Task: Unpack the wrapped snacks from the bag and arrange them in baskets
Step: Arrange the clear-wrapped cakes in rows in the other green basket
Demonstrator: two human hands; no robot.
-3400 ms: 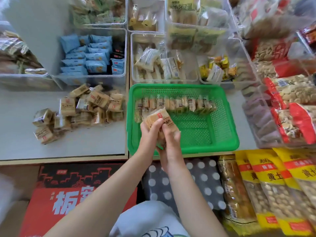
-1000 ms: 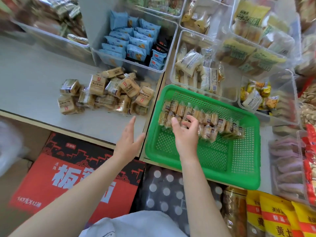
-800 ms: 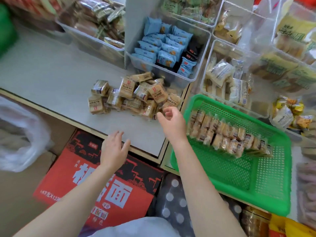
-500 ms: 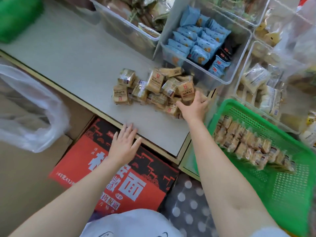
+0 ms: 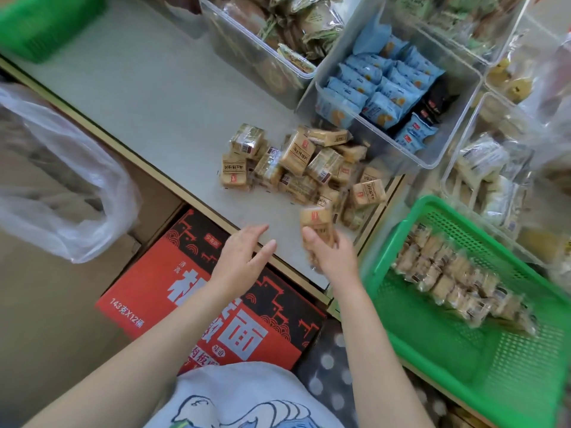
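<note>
A pile of tan wrapped snacks (image 5: 302, 168) lies on the grey shelf top (image 5: 148, 97). My right hand (image 5: 330, 254) grips one tan snack packet (image 5: 318, 223) just below the pile, near the shelf's front edge. My left hand (image 5: 244, 251) hovers beside it with straight fingers and holds nothing. To the right stands a green basket (image 5: 432, 344) with a row of the same snacks (image 5: 454, 273) lined up along its far side. A crumpled clear plastic bag (image 5: 61, 180) sits at the left.
Clear bins stand behind the pile: one with blue packets (image 5: 386, 88), one with brown and green packets (image 5: 278, 35), one with pale packets (image 5: 494, 168). A red and black carton (image 5: 216, 298) lies below the shelf. Another green basket (image 5: 40, 23) is at top left.
My right hand left the basket's row, reached left to the pile and came back toward me with one packet in it. My left hand rose toward the packet. The view swung left.
</note>
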